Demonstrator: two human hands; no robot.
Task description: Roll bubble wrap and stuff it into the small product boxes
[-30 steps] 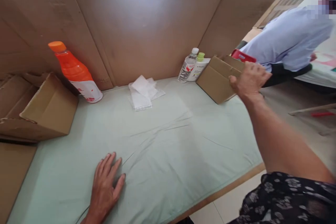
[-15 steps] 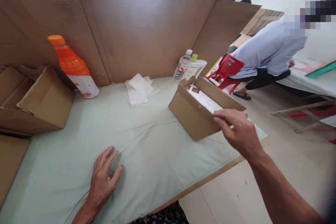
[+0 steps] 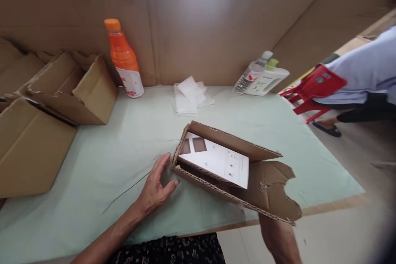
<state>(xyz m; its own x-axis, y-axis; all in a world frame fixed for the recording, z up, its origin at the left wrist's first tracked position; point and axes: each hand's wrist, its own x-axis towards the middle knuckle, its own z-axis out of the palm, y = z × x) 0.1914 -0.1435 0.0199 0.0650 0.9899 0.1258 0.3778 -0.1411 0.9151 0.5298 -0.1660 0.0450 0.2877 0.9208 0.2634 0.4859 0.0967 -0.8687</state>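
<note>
A long, open-topped cardboard box is tilted toward me above the near part of the table. Inside it lies a white printed carton with brown squares at one end, up against the box's left end. My right hand reaches up beneath the box and grips it from below; most of its fingers are hidden behind the cardboard. My left hand is open, thumb and fingers apart, just beside the box's left end. Whether its fingertips touch the box I cannot tell.
Open cardboard boxes stand at the left. Along the cardboard wall are an orange bottle, folded clear plastic bags, a water bottle and a white jug. Another person sits on a red chair at the right.
The box has come left and nearer to me, tipped so its inside shows. My right hand has gone from its near rim to underneath. My left hand has moved up to the box's end.
</note>
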